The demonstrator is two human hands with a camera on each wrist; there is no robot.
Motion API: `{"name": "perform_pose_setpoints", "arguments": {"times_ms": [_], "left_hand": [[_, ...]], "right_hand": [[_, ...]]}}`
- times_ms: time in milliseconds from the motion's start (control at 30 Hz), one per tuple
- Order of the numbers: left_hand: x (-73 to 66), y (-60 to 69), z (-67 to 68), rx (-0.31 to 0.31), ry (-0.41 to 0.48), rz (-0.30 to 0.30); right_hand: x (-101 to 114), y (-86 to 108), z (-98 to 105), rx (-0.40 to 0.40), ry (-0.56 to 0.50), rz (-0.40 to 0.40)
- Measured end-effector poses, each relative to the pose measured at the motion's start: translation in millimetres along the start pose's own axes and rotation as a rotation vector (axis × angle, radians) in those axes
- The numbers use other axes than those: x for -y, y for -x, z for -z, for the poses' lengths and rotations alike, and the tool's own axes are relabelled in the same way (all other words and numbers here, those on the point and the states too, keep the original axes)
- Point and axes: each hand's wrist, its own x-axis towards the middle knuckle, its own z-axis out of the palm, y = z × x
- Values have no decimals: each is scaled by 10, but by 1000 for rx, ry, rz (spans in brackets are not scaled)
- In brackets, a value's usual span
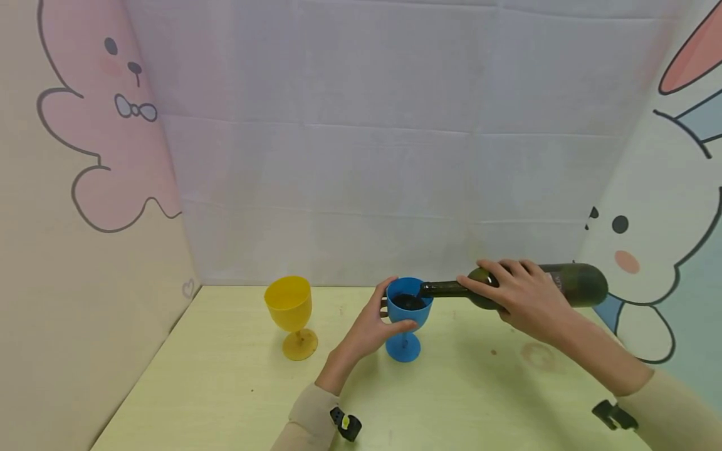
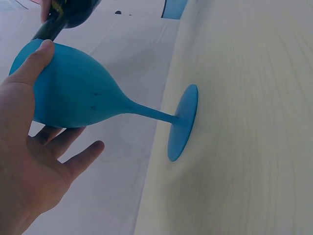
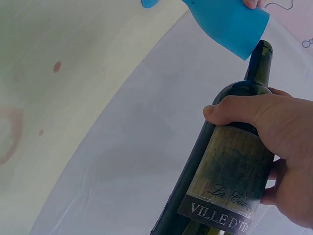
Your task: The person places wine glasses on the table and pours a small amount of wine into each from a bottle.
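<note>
A blue goblet (image 1: 405, 321) stands on the pale table with dark liquid in its bowl. My left hand (image 1: 366, 326) holds the bowl from the left, thumb on the near side and fingers on the far side; the left wrist view shows its stem and round foot (image 2: 183, 123). In my right hand (image 1: 527, 300) is a dark green wine bottle (image 1: 581, 285), lying nearly level, its neck (image 1: 445, 289) pointing left with the mouth at the goblet's rim. The bottle's label (image 3: 222, 181) shows in the right wrist view. To the left of my left hand, a yellow goblet (image 1: 289, 305) stands upright.
The table (image 1: 203, 388) carries reddish stains (image 1: 538, 356) on its right side. A white cloth (image 1: 338, 156) hangs behind it. Side walls with cartoon animals (image 1: 113, 125) border it left and right. Each sleeve bears a small black device (image 1: 346, 424).
</note>
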Motion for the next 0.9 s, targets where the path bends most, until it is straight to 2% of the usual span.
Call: {"name": "perform_pose_setpoints", "arguments": {"times_ms": [333, 633, 900], "left_hand": [[-29, 19, 9, -6, 12, -8], [-23, 17, 6, -5, 3, -5], [-30, 2, 4, -5, 6, -13]], "right_hand": [[24, 48, -28, 20, -19, -22], [55, 127, -93, 93, -88, -121], [73, 165, -157, 34, -146, -148]]}}
